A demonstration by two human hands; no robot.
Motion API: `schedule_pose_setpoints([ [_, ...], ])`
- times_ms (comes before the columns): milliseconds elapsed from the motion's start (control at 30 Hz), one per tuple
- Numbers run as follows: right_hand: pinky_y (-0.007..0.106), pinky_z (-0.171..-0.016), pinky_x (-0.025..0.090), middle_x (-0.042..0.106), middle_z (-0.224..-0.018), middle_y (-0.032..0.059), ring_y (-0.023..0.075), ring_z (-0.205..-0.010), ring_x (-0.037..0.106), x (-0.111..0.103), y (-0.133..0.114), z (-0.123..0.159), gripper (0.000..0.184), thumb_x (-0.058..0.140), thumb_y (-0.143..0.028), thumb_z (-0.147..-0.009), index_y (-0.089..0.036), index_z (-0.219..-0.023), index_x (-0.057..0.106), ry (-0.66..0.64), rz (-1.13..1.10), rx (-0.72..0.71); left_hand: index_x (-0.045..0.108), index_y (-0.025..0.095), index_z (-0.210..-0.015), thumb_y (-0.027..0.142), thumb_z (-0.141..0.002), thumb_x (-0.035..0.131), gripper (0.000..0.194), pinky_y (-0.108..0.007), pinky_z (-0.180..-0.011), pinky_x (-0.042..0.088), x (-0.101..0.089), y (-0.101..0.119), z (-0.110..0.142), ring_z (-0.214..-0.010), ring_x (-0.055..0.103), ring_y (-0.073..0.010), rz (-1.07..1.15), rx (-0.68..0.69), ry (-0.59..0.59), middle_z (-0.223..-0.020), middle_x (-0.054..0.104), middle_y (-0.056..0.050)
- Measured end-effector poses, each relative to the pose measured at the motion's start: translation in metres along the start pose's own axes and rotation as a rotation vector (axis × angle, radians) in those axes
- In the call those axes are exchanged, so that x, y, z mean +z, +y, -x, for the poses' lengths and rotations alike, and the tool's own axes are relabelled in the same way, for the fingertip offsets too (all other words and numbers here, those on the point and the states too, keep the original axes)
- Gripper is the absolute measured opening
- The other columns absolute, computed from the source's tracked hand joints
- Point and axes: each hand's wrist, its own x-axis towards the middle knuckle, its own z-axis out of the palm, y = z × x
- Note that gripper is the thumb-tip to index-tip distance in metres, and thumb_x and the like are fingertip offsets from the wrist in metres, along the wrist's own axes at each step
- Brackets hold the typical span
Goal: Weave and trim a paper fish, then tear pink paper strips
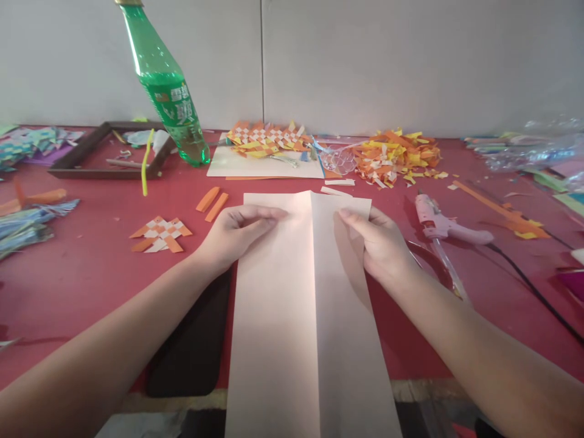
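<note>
A large white sheet of paper (278, 316) with a lengthwise crease down its middle spans the space between my hands, its lower end running out of the picture. My left hand (237, 234) pinches the upper left part, thumb and forefinger lying on the face of the paper. On the right edge, my right hand (378, 237) grips the sheet with the thumb on top and the fingers behind, partly hidden. To the left lies a small woven orange-and-white paper fish (162, 234), with two orange paper strips (212, 204) beside it. A black phone-like slab (191, 340) sits under my left forearm.
A green soda bottle (168, 91) stands behind a dark wooden frame (68, 173). At the back are woven paper pieces (269, 140) on white sheets and an orange-yellow paper pile (396, 155). A pink glue gun (438, 222) with a black cord lies right, beside scissors-like red loops (433, 261).
</note>
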Motion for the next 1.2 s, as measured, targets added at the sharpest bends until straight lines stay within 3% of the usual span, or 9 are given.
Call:
schedule_pose_setpoints([
  [200, 0.042, -0.078, 0.057, 0.077, -0.09, 0.0034, 0.0252, -0.082, 0.073, 0.0018, -0.0026, 0.0033, 0.035, 0.089, -0.043, -0.058, -0.024, -0.083, 0.073, -0.022, -0.022, 0.014, 0.076, 0.024, -0.111, 0.036, -0.083, 0.072, 0.031, -0.03, -0.096, 0.05, 0.0001, 0.0022, 0.0012, -0.113, 0.065, -0.0237, -0.026, 0.002, 0.046, -0.121, 0.073, -0.005],
  [567, 0.042, -0.081, 0.057, 0.077, -0.094, 0.0031, 0.0266, -0.091, 0.072, 0.0024, -0.0025, 0.003, 0.024, 0.084, -0.04, -0.066, -0.025, -0.082, 0.073, -0.032, 0.004, -0.029, 0.076, 0.025, -0.11, 0.038, -0.079, 0.075, 0.033, -0.029, -0.085, 0.055, 0.0025, 0.0019, 0.0018, -0.104, 0.068, -0.0231, 0.025, -0.048, 0.098, -0.114, 0.075, -0.004],
  [833, 0.043, -0.093, 0.054, 0.076, -0.103, 0.0022, 0.0263, -0.101, 0.07, 0.0025, 0.0007, 0.0027, 0.024, 0.084, -0.037, -0.068, -0.028, -0.088, 0.075, -0.011, -0.009, -0.1, 0.076, 0.025, -0.111, 0.038, -0.079, 0.075, 0.034, -0.028, -0.08, 0.056, 0.0031, 0.0005, 0.0011, -0.102, 0.068, -0.0227, 0.021, -0.043, 0.113, -0.114, 0.074, -0.004],
  [1200, 0.045, -0.095, 0.054, 0.076, -0.105, 0.0017, 0.027, -0.105, 0.069, -0.0001, 0.0062, 0.0004, 0.024, 0.081, -0.038, -0.072, -0.027, -0.093, 0.074, -0.018, 0.074, -0.218, 0.076, 0.024, -0.11, 0.036, -0.08, 0.073, 0.033, -0.031, -0.09, 0.055, 0.0043, 0.0019, 0.0011, -0.107, 0.067, -0.024, -0.002, -0.041, 0.118, -0.118, 0.074, -0.004],
])
